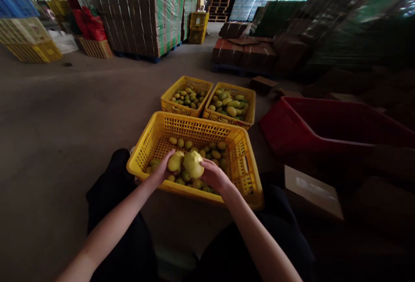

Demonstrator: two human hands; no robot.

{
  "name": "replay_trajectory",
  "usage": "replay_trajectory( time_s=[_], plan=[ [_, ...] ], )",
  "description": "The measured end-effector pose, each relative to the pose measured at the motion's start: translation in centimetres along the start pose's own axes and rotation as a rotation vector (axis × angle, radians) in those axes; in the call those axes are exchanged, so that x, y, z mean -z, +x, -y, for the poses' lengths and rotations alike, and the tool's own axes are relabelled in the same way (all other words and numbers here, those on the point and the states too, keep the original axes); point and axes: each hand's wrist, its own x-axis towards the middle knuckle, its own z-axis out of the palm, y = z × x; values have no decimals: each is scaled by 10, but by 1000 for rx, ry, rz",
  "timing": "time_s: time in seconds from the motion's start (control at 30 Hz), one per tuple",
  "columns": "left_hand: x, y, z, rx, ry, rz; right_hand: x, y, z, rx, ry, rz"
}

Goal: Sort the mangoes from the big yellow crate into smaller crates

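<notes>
Above the near yellow crate (191,120), both hands are each closed round a yellow-green fruit that looks like a lemon. My left hand (163,168) holds the smaller, smoother lemon (175,161). In my right hand (214,174) is a larger, lumpy lemon (193,165), held with the thumb on its side. The two fruits are side by side, almost touching. Several loose lemons (216,154), yellow to green, lie below on the bottom of the crate, partly hidden by the hands and held fruit.
Two smaller yellow crates, a left one (165,100) and a right one (252,104), stand just beyond, filled with similar fruit. A red tub (279,130) and a cardboard box (313,191) are on the right. Wrapped pallet stacks (129,14) stand farther back.
</notes>
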Motion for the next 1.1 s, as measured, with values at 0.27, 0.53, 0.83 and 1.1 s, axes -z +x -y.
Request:
replay_trajectory(
  time_s=[0.27,0.53,0.83,1.1],
  plan=[
    [7,5,-11,89,-132,117,-6,2,-7,97,-127,-131],
    [4,-1,-4,-35,72,138,-19,-3,-3,282,-454,-78],
    [6,4,-7,48,43,163,-17,1,-6,337,-536,-54],
    [13,13,-15,69,-24,170,56,-104,-29,604,-796,-268]
  ],
)
